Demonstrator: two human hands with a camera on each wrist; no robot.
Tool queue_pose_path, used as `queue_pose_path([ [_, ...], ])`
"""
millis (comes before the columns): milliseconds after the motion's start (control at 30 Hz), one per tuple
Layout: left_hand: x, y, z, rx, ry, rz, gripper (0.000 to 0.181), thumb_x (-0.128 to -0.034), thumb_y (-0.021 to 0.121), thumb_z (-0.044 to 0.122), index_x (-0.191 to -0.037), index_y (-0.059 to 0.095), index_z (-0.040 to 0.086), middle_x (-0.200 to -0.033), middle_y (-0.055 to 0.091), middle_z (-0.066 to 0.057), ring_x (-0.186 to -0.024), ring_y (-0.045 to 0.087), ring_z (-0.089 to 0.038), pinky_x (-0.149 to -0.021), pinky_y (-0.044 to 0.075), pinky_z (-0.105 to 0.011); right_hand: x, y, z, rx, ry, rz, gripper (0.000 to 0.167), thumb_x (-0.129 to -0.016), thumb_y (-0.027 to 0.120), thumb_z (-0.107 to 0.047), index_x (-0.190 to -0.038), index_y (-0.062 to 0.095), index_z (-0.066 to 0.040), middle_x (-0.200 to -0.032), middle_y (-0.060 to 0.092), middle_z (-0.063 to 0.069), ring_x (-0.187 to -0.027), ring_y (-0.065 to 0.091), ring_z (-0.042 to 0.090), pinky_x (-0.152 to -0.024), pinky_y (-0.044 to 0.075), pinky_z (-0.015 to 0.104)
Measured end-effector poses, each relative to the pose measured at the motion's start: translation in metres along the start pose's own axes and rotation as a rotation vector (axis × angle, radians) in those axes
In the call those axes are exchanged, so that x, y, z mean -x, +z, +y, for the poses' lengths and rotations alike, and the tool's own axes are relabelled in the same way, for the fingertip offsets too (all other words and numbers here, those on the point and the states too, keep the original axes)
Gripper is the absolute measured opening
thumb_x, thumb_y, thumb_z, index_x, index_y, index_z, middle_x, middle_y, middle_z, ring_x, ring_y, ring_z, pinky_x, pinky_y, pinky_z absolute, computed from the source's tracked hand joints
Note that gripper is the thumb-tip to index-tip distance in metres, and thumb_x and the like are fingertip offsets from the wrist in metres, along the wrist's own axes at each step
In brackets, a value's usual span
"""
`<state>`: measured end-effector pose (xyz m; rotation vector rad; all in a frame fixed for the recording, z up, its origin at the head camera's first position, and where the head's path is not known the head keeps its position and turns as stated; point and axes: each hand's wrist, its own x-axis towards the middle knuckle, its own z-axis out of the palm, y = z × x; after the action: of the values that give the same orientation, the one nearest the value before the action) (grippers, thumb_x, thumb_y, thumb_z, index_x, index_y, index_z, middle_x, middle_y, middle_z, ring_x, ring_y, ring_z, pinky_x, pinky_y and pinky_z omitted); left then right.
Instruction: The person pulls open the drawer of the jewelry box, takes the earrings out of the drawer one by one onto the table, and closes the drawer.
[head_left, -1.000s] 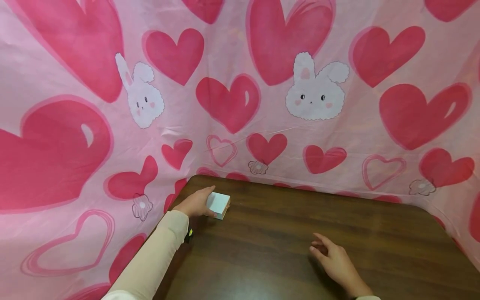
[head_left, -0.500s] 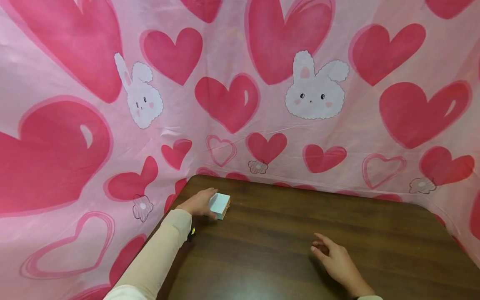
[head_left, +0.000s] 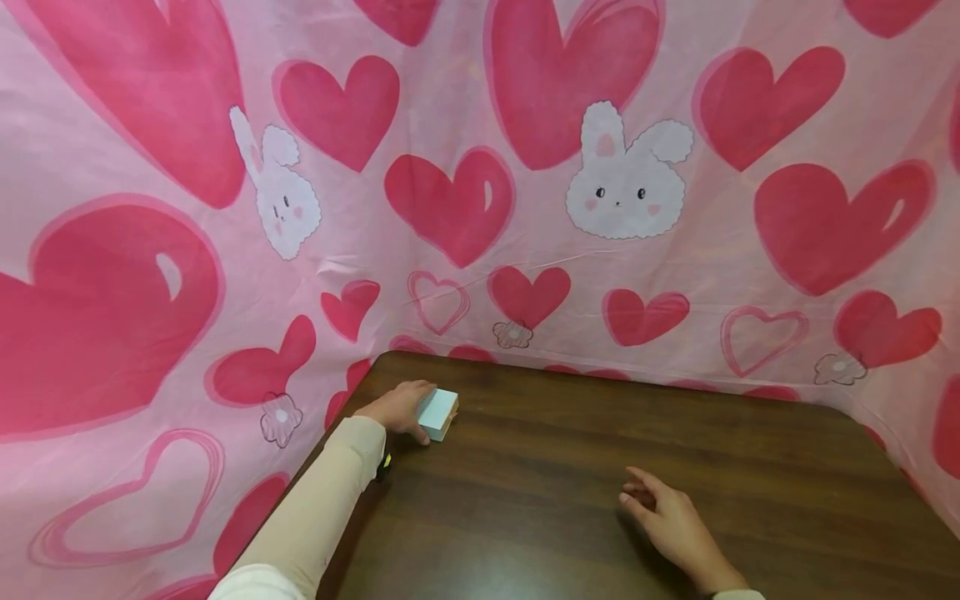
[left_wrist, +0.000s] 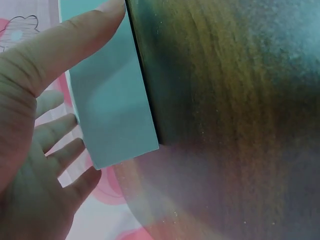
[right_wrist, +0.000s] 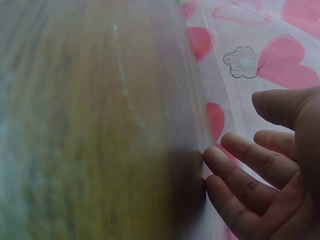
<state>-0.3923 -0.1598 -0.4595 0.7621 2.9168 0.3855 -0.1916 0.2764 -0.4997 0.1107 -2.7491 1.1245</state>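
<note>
A small pale box [head_left: 438,414] with a tan side rests near the table's far left corner. My left hand [head_left: 397,410] holds it from the left, fingers toward its back and thumb toward its front. Up close in the left wrist view, the thumb [left_wrist: 75,42] lies across the smooth pale face of the box [left_wrist: 112,112], and several fingertips meet its opposite edge. My right hand [head_left: 671,525] hovers low by the table at the right, fingers loosely bent, with nothing in it. The right wrist view shows that hand [right_wrist: 265,185] with its thumb apart from the fingers.
A brown wood-grain table [head_left: 570,467] with rounded corners spreads under both hands. Pink cloth [head_left: 540,225] printed with hearts and rabbits hangs behind it and along its left side. A dark band with a yellow mark [head_left: 386,464] sits at my left wrist.
My left hand has shifted slightly on the box, and a little more of the pale top shows. The box stays in place on the table. My right hand has hardly moved.
</note>
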Motion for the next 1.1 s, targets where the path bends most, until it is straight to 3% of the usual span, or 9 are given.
queue_pose_path([
  [300, -0.0027, 0.0005, -0.0035, -0.092, 0.029, -0.015, 0.104, -0.0572, 0.094, 0.038, -0.145, 0.046, 0.009, -0.141, 0.045, -0.013, -0.126, 0.039, -0.035, -0.1, 0.033, -0.052, 0.0003, 0.0034, 0.0031, -0.004, -0.007, 0.005, 0.048, -0.093, 0.069, -0.022, -0.134, 0.055, -0.002, -0.108, 0.069, 0.005, -0.097, 0.066, 0.021, -0.084, 0.051, 0.042],
  [633, -0.0084, -0.0001, -0.0031, -0.061, -0.006, -0.018, 0.105, -0.0536, 0.097, 0.029, -0.144, 0.046, 0.011, -0.138, 0.045, -0.011, -0.124, 0.041, -0.032, -0.1, 0.035, -0.053, -0.0005, 0.0039, 0.0034, 0.002, -0.018, 0.018, 0.048, -0.092, 0.069, -0.024, -0.134, 0.055, -0.004, -0.108, 0.07, 0.003, -0.096, 0.066, 0.019, -0.084, 0.05, 0.043],
  [1100, -0.0087, -0.0015, 0.0049, -0.071, 0.014, -0.063, 0.1, -0.0569, 0.094, 0.028, -0.144, 0.047, 0.013, -0.143, 0.046, -0.009, -0.13, 0.037, -0.032, -0.104, 0.032, -0.052, -0.0001, 0.0013, 0.0008, -0.02, -0.004, 0.003, 0.05, -0.093, 0.068, -0.025, -0.136, 0.054, -0.002, -0.11, 0.069, 0.005, -0.098, 0.065, 0.022, -0.084, 0.051, 0.043],
])
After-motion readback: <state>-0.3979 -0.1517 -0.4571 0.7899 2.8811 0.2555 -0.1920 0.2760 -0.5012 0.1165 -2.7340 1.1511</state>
